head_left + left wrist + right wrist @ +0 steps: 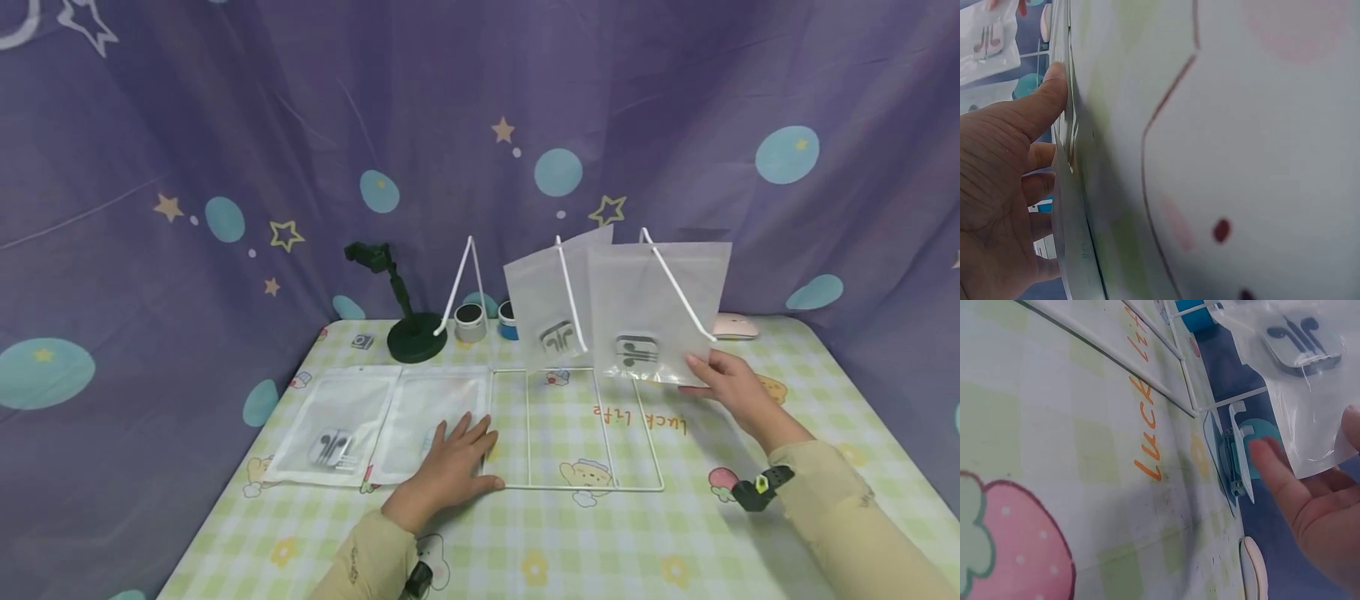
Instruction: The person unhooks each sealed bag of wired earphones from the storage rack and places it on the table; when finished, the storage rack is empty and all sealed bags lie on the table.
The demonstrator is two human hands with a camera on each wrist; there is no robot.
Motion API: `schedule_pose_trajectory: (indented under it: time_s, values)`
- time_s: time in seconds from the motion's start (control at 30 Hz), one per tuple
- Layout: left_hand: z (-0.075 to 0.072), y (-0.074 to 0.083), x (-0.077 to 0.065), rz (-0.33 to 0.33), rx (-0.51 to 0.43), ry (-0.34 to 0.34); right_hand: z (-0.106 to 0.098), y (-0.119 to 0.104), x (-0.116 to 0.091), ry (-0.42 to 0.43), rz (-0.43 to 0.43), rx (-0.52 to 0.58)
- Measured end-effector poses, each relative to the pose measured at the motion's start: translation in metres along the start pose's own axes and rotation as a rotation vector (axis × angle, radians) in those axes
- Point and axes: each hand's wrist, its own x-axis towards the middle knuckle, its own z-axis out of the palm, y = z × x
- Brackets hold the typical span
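Observation:
A white wire rack (630,488) lies on the table, with bare white prongs rising at its left. Two frosted pouches hang on its other prongs: a middle pouch (551,287) and a right pouch (652,292), each showing wired earphones in a case. My right hand (738,392) pinches the right pouch's lower corner, thumb in front and fingers behind. My left hand (446,471) rests with spread fingers over the rack's left edge and a flat pouch (427,400). Beside that lies another pouch (352,396) with earphones (330,447). In the left wrist view the thumb (1047,103) touches the edge.
A dark stand (416,337) with a round base is at the back left, near a small square item (363,342). Behind the rack are a grey cylinder (470,323) and a blue cylinder (507,321). A pink mouse (735,326) sits at the back right.

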Motion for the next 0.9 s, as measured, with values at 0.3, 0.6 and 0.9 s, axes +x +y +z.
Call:
schedule_pose_trajectory:
  time_s: [0.3,0.6,0.9]
  values:
    - [0.001,0.0,-0.001,0.004,-0.008,0.008,-0.002,0.001,-0.013,-0.04,-0.007,0.037]
    - [0.001,-0.001,0.0,0.001,-0.008,0.006,0.001,0.0,-0.029,-0.034,-0.004,-0.01]
    - [0.001,-0.001,0.0,0.009,-0.007,0.017,0.0,-0.005,-0.048,-0.05,-0.036,-0.041]
